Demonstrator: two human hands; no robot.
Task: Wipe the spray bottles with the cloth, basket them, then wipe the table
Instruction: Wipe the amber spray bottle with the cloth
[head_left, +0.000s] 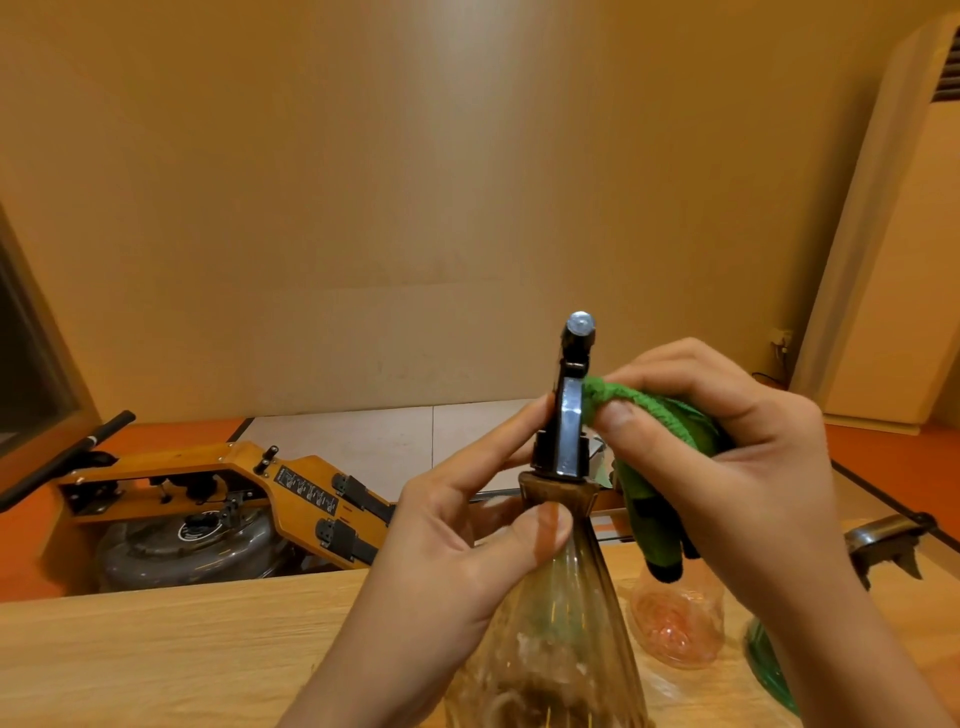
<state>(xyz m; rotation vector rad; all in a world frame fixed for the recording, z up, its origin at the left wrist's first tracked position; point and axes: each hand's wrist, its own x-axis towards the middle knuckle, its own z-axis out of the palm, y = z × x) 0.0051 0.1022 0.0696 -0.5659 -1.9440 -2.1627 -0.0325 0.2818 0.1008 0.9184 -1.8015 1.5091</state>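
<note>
Home-like room: wooden rowing machine (249, 470) on orange floor (26, 551), floor-standing air conditioner (893, 260), wooden table (156, 649).

Over on the floor lies a wooden rowing machine (249, 483), long frame angled toward the right. Its round grey water tank (192, 545) sits low under the frame, and two black footrests (358, 493) are strapped side by side on the sloping board, a black instruction sticker (306, 491) just beside them. A black bar (67, 457) pokes out at the far left. The floor (171, 436) is orange here, with pale tiles (374, 441) behind the machine. A plain beige wall (363, 182) fills the back. A tall cream air conditioner (893, 260) stands at the right, a wall socket (779, 338) just beside it. A dark metal piece (888, 538) shows low at the right edge; I can't make out what it is.
</note>
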